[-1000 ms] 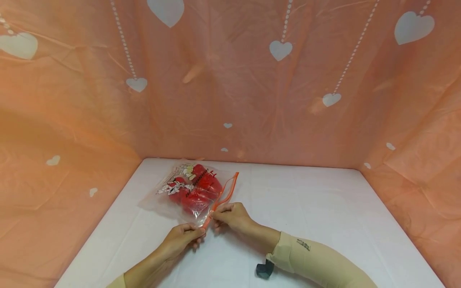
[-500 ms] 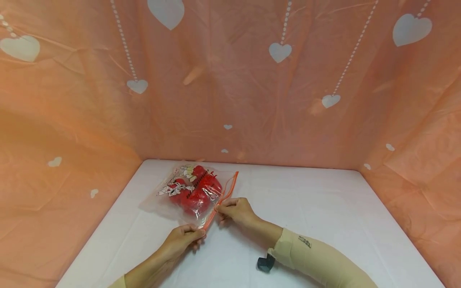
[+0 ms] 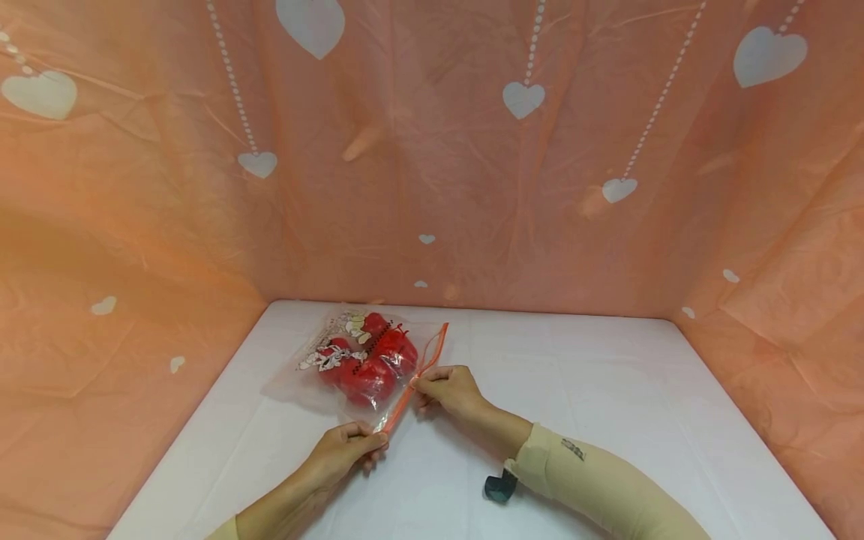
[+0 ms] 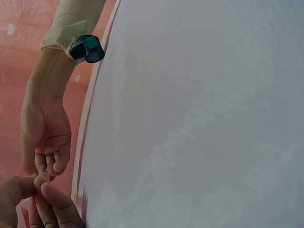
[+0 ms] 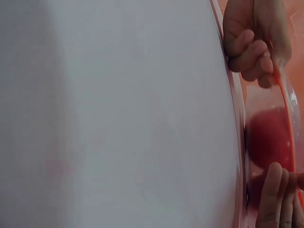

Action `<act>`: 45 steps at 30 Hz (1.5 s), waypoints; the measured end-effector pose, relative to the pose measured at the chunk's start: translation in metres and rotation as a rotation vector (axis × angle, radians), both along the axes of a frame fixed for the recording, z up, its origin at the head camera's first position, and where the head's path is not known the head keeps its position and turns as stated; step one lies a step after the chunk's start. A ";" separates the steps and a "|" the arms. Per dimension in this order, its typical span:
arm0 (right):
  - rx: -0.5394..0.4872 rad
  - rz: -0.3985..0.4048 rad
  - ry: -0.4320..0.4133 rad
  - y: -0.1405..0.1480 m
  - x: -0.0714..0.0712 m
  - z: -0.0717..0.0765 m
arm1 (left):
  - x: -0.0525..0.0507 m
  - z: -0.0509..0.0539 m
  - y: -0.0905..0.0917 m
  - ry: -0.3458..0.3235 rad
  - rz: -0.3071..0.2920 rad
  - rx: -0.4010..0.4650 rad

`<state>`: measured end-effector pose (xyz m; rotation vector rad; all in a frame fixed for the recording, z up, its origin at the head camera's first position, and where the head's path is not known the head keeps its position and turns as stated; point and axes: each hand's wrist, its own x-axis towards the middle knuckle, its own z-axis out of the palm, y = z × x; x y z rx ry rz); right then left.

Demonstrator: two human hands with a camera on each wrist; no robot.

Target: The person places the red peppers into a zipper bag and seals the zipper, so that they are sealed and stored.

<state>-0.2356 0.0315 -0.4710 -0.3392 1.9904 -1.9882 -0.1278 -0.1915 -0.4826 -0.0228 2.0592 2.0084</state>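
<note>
A clear zip bag (image 3: 293,384) with printed cartoon figures lies on the white table, and several red rounded things (image 3: 370,381) show through it. Its orange zip edge (image 3: 401,409) faces right. At the near corner of that edge, my left hand (image 3: 346,448) pinches the strip between thumb and fingers. Farther along, my right hand (image 3: 455,393) pinches the same edge. Between the two hands the strips lie together; beyond the right hand they part into a narrow gap. The right wrist view shows the orange strip (image 5: 288,109) running from hand to hand.
The white table (image 3: 594,390) extends to the right of the bag. Orange cloth (image 3: 466,187) with white hearts walls it at the back and sides. A dark wrist device (image 3: 500,487) hangs below my right sleeve (image 3: 594,480).
My right hand has slid along the orange edge, up and right, away from the left hand. The joined stretch has grown and the gap beyond has shortened. My left hand stays at the corner.
</note>
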 end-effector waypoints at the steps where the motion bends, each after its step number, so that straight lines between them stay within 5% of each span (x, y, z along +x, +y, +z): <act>1: 0.000 -0.006 0.002 0.001 -0.002 0.000 | 0.000 0.000 0.000 -0.002 0.000 -0.008; 45: 0.028 -0.240 -0.014 0.021 -0.072 0.011 | 0.001 -0.002 0.001 -0.038 0.011 0.028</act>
